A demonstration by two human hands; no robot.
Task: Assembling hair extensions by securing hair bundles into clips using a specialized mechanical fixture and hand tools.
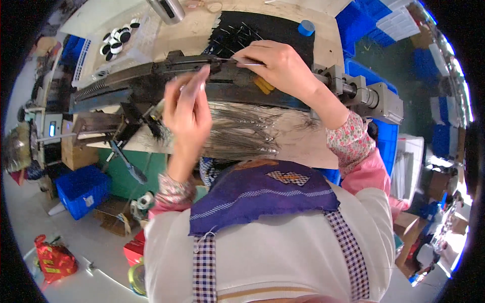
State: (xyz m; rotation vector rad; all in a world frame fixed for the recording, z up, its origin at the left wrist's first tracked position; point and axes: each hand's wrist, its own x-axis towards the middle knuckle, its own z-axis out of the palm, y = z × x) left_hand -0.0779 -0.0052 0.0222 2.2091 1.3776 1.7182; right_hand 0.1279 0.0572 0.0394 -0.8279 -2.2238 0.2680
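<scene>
My right hand (278, 63) is closed, its fingertips pinching a thin metal rod (255, 64) above the long dark metal machine bed (222, 91). My left hand (189, 108) is raised over the near side of that bed, fingers bent upward; motion blur hides whether they grip anything. Between the hands sits a dark clamp-like block (212, 64) on the bed. A yellow piece (263, 85) lies just below my right hand. Nearer my body, many thin metal wires (237, 129) are spread in bundles on the wooden table (303, 141).
Several thin rods lie on a black cloth (293, 48) behind the machine, with a blue round cap (305, 28). A white basket (144, 50) holds black-and-white round parts (116, 48). A metal cylinder (169, 11) stands at the back. A motor-like unit (376, 98) ends the machine on the right.
</scene>
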